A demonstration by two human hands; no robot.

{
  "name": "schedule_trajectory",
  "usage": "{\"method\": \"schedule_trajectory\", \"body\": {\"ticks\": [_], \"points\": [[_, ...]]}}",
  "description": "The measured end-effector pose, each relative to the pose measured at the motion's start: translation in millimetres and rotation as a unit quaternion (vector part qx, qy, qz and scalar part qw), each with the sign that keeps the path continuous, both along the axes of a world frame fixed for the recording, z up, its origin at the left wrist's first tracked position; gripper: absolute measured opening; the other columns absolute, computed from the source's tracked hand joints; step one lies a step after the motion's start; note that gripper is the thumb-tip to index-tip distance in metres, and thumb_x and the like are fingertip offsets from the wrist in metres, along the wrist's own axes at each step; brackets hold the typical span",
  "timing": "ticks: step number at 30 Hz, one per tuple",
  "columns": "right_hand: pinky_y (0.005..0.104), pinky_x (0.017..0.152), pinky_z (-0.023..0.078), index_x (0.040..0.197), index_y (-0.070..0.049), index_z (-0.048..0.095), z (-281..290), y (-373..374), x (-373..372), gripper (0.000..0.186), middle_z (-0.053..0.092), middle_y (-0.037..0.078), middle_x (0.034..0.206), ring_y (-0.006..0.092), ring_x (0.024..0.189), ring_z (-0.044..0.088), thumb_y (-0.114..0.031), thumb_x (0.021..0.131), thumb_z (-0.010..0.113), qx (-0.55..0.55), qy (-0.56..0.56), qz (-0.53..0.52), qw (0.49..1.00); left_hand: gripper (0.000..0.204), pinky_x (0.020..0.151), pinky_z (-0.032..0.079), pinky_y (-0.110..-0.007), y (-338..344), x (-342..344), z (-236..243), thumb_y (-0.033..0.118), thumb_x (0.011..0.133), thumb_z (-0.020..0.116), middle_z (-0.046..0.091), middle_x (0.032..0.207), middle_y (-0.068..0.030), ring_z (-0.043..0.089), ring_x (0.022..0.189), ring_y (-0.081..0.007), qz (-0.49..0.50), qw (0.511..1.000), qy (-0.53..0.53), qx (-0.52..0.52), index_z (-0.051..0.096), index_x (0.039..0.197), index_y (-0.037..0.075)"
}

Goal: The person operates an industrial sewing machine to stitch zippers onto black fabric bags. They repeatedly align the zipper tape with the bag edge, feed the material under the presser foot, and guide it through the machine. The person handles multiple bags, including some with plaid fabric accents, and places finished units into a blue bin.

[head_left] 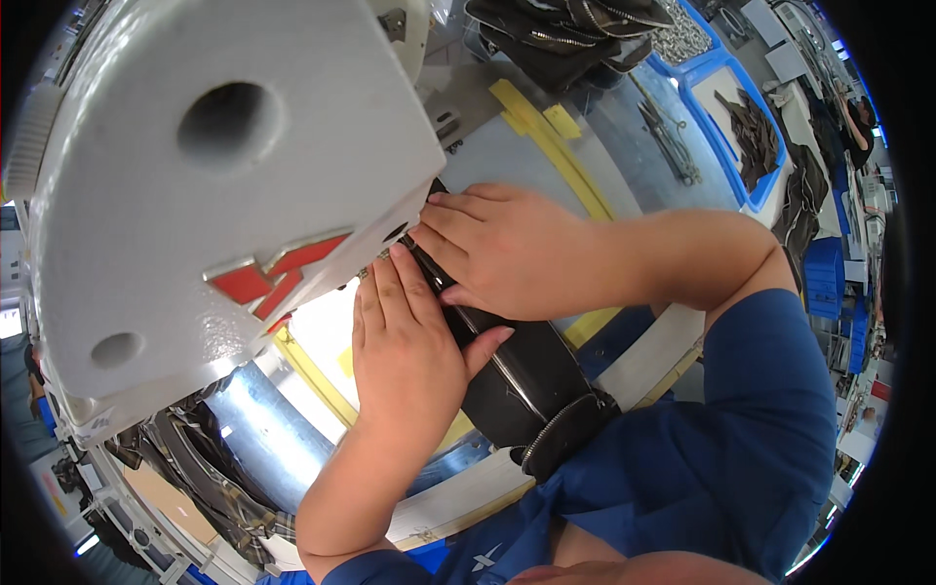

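Observation:
The large pale grey head of a sewing machine (pixel 322 127), with a red emblem, fills the upper left and hides the needle area. A black leather-like piece (pixel 546 375) with a metal zipper (pixel 549 429) at its near end runs from my body up under the machine head. My left hand (pixel 408 341) lies on its left edge, fingers stretched toward the machine and thumb out to the side. On the right side my right hand (pixel 517 255) presses down flat, fingertips close to the machine's lower edge. Neither hand is closed around the piece.
Black zippered pieces (pixel 575 39) are heaped at the far side. Scissors (pixel 668 141) lie near a blue tray (pixel 736 171) of dark strips. Another blue tray (pixel 720 47) holds small metal parts. Yellow tape (pixel 551 146) marks the table. Dark pieces (pixel 210 468) hang at the left.

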State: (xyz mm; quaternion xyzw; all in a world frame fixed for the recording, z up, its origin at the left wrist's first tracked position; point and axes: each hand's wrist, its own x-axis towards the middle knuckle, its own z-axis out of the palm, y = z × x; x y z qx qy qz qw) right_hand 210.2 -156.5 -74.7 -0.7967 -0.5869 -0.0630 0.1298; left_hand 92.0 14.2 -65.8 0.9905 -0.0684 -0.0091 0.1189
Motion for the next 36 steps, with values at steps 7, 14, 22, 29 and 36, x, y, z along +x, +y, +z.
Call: {"method": "schedule_trajectory", "body": {"ticks": [7, 14, 22, 29, 36], "points": [[0.0448, 0.109, 0.051, 0.132, 0.014, 0.062, -6, 0, -8, 0.061, 0.065, 0.031, 0.133, 0.0397, 0.126, 0.065, -0.034, 0.095, 0.066, -0.008, -0.044, -0.015, 0.999, 0.125, 0.117, 0.042, -0.053, -3, 0, -4, 0.065, 0.07, 0.085, 0.051, 0.143, -0.0398, 0.052, 0.135, -0.0528, -0.008, 0.999, -0.036, 0.017, 0.039, 0.148, -0.021], [0.0476, 0.114, 0.047, 0.131, 0.011, 0.063, -8, 2, -11, 0.057, 0.063, 0.027, 0.138, 0.0391, 0.13, 0.062, -0.034, 0.097, 0.065, -0.028, -0.055, -0.038, 0.997, 0.124, 0.117, 0.042, -0.054, -5, 1, -4, 0.064, 0.071, 0.085, 0.051, 0.143, -0.0403, 0.052, 0.136, -0.0537, -0.003, 0.999, -0.031, 0.019, 0.039, 0.149, -0.021], [0.0452, 0.111, 0.051, 0.13, 0.016, 0.061, -8, 4, -8, 0.058, 0.063, 0.033, 0.135, 0.0416, 0.126, 0.065, -0.023, 0.089, 0.065, 0.009, -0.041, -0.029, 0.999, 0.126, 0.122, 0.035, -0.052, -2, 4, -5, 0.063, 0.076, 0.083, 0.041, 0.153, -0.0422, 0.041, 0.146, -0.0553, 0.011, 1.0, 0.011, 0.006, 0.03, 0.154, -0.021], [0.0464, 0.115, 0.047, 0.133, 0.012, 0.061, -4, 2, -7, 0.056, 0.061, 0.029, 0.14, 0.0401, 0.13, 0.061, -0.032, 0.097, 0.066, -0.028, -0.033, -0.021, 0.999, 0.125, 0.122, 0.037, -0.051, -2, 3, 0, 0.063, 0.074, 0.084, 0.044, 0.151, -0.0415, 0.044, 0.144, -0.0532, 0.002, 1.0, -0.001, -0.001, 0.033, 0.152, -0.021], [0.0436, 0.108, 0.05, 0.13, 0.011, 0.062, -3, 4, -5, 0.057, 0.065, 0.025, 0.133, 0.0367, 0.124, 0.064, -0.033, 0.093, 0.071, 0.013, 0.009, -0.033, 0.999, 0.132, 0.119, 0.04, -0.051, 6, 12, 5, 0.065, 0.062, 0.089, 0.051, 0.145, -0.0375, 0.05, 0.138, -0.0495, -0.002, 1.0, -0.01, -0.028, 0.039, 0.15, -0.019]]}}
